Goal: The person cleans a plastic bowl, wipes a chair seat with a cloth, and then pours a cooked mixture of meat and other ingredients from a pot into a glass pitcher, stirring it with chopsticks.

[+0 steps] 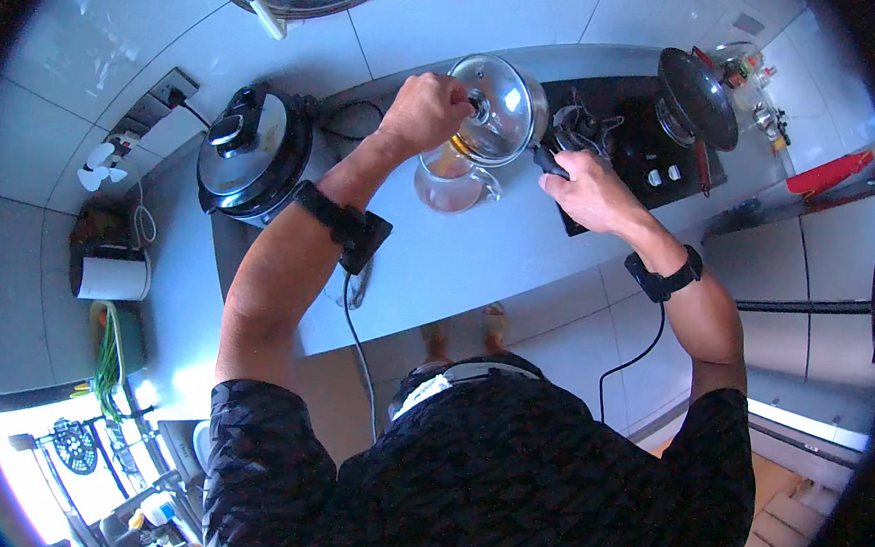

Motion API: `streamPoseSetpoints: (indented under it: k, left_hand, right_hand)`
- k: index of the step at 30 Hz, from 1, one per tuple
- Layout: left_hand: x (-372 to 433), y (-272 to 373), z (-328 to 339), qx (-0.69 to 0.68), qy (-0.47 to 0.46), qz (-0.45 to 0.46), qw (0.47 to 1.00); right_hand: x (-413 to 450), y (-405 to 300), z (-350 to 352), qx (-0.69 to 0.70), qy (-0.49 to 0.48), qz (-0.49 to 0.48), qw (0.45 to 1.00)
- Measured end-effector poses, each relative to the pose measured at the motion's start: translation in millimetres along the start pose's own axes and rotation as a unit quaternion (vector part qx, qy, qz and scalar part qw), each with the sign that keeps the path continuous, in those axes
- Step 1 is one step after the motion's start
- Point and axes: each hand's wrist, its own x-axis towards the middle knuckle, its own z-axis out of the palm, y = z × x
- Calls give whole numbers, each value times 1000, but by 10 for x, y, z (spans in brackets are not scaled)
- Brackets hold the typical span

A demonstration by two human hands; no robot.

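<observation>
My left hand (431,111) grips the knob of a round glass lid (504,104), which sits over a saucepan (537,114). The pan is tilted, its rim facing me. My right hand (589,189) is closed around the pan's black handle (552,162). Just beneath the pan's near edge, a clear glass jug (450,191) with a handle stands on the light countertop. An amber streak shows at the jug's mouth, and liquid seems to be inside the jug. The black hob (625,157) lies behind my right hand.
An electric pressure cooker (253,153) stands left of the jug. On the hob's far side a dark frying pan (697,100) leans upright. Glass bottles (766,117) and a red object (827,173) are at the right. A white canister (114,276) and green-leaved vegetables (107,366) are at the left.
</observation>
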Motion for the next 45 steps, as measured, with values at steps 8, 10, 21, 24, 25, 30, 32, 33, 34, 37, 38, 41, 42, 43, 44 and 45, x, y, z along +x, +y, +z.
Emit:
streamPoseSetpoints:
  k: [8, 10, 21, 24, 25, 30, 32, 33, 34, 37, 38, 41, 42, 43, 44, 45]
  left_hand:
    - [-70, -24, 58, -48, 25, -10, 998]
    - [-85, 8, 39, -48, 26, -15, 998]
    - [-179, 32, -2, -87, 51, -43, 994]
    - [-208, 83, -53, -88, 52, -51, 993]
    - [-210, 87, -55, -89, 53, -51, 993]
    - [-228, 94, -65, -89, 69, -57, 992]
    - [-233, 61, -72, -89, 74, -50, 992]
    - [-233, 62, -74, -90, 78, -41, 992]
    - [-233, 66, -72, -90, 78, -41, 992]
    - [-228, 88, -78, -88, 81, -53, 991]
    - [-228, 93, -87, -83, 81, -47, 992]
    - [-243, 76, -99, -81, 83, -37, 993]
    - [-249, 81, -105, -84, 85, -33, 992]
    - [-257, 88, -109, -84, 85, -33, 992]
    - [-267, 96, -111, -91, 86, -38, 991]
    - [-273, 100, -116, -97, 86, -44, 991]
  right_hand:
    - [-28, 1, 12, 5, 15, -3, 1000]
    - [-21, 12, 18, -10, 23, -15, 1000]
    - [-30, -73, -7, -58, 42, -36, 997]
    - [-40, -107, -45, -62, 40, -38, 997]
    - [-49, -116, -59, -65, 42, -39, 996]
    - [-72, -145, -90, -84, 55, -52, 994]
    - [-79, -201, -114, -90, 52, -51, 993]
    - [-85, -218, -124, -87, 51, -46, 994]
    - [-88, -226, -128, -85, 50, -41, 994]
    - [-84, -160, -96, -98, 85, -74, 989]
    - [-89, -166, -106, -98, 86, -74, 989]
    - [-98, -208, -130, -97, 77, -69, 990]
    - [-106, -232, -143, -98, 71, -63, 991]
    - [-110, -244, -148, -99, 65, -57, 991]
    - [-109, -241, -143, -99, 65, -58, 991]
    - [-107, -237, -137, -102, 68, -61, 991]
